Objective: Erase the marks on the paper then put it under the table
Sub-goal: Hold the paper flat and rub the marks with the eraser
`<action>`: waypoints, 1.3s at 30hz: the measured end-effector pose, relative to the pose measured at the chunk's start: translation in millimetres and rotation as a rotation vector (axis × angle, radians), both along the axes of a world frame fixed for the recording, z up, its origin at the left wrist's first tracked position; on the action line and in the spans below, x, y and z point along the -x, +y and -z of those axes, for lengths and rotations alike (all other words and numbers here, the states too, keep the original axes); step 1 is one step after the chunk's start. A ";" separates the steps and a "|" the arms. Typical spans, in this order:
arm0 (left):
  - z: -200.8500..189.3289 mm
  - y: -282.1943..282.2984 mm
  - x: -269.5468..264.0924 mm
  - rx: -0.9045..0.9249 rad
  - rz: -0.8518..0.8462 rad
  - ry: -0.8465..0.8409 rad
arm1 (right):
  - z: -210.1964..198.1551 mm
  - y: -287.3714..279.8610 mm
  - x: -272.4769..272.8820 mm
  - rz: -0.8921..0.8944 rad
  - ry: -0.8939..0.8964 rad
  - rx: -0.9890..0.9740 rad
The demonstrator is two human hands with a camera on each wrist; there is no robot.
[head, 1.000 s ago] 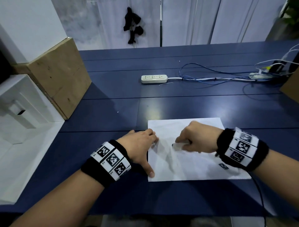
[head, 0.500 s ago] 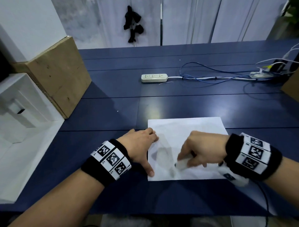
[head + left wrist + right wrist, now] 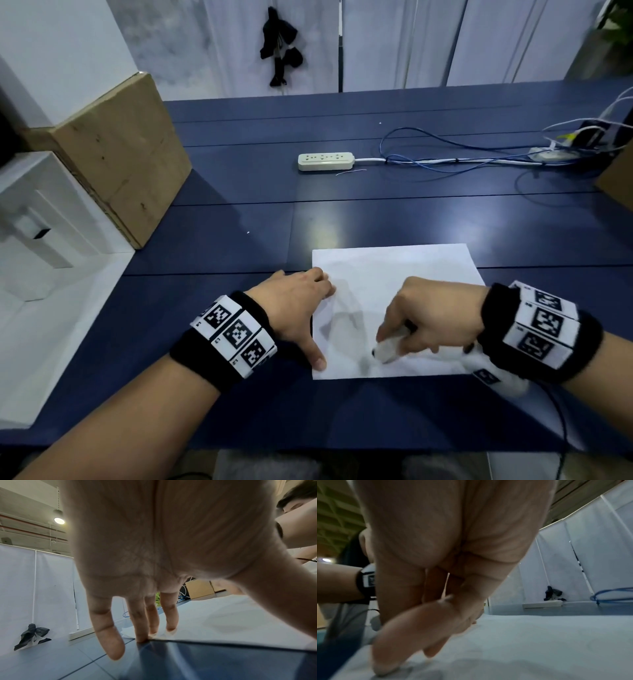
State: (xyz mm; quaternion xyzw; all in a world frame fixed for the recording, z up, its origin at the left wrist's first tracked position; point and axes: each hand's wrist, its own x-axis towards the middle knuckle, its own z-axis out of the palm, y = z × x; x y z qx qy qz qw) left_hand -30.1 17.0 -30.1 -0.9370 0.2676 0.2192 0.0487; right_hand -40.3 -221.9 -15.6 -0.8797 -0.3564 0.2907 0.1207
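Observation:
A white sheet of paper (image 3: 394,274) lies flat near the front edge of the dark blue table (image 3: 239,192). My left hand (image 3: 301,308) rests on the paper's left edge, fingers straight and spread, thumb along the near left corner; in the left wrist view the fingertips (image 3: 171,627) press the paper (image 3: 231,622) down. My right hand (image 3: 424,318) grips a white eraser (image 3: 387,351) and holds it against the paper near its front edge. In the right wrist view the curled fingers (image 3: 419,628) hide the eraser above the paper (image 3: 539,642). No marks show plainly.
A white power strip (image 3: 325,161) with blue and white cables (image 3: 462,159) lies further back on the table. A wooden board (image 3: 116,154) leans at the left, beside a white block (image 3: 30,219). A cardboard box corner (image 3: 616,181) sits at the right.
My right hand with the eraser has slid from the paper's middle toward its front edge. The left hand has stayed on the paper's left edge.

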 end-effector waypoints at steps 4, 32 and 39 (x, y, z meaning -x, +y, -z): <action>0.3 -0.2 0.4 0.015 0.001 -0.011 | 0.6 1.6 -32.8 0.136 -0.274 -0.007; -1.9 -1.4 1.1 0.002 0.009 -0.025 | 3.7 -5.6 -42.4 0.219 -0.269 -0.037; -2.6 -2.9 1.1 -0.007 0.011 -0.023 | -6.4 -0.2 -15.9 0.043 -0.068 0.044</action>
